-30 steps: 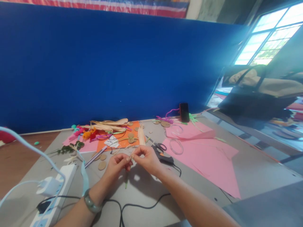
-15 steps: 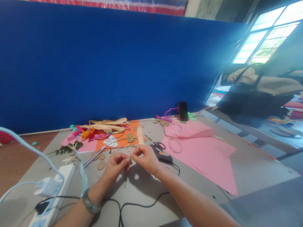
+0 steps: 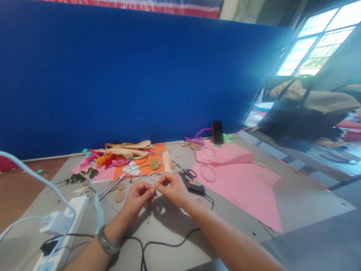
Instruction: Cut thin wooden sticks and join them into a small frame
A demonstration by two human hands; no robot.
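Observation:
My left hand (image 3: pixel 138 198) and my right hand (image 3: pixel 173 189) meet over the grey table (image 3: pixel 169 233), both with fingers pinched together. Between the fingertips sits a small pale straw-like craft piece (image 3: pixel 155 187), and a thin green stem (image 3: pixel 148 217) hangs down from it below my left hand. A green bangle circles my left wrist. Scissors (image 3: pixel 188 174) and a black glue gun (image 3: pixel 195 187) lie just right of my right hand.
A white power strip (image 3: pixel 60 235) with a plugged charger lies at the left, black cables (image 3: pixel 158 246) near my arms. Pink paper sheets (image 3: pixel 242 188) spread to the right, orange paper (image 3: pixel 146 167) with straw strips, pipe cleaners and cardboard discs behind. A dark phone (image 3: pixel 217 132) leans on the blue wall.
Both hands stay pinched on the small piece with only slight finger movement. The view has shifted a little.

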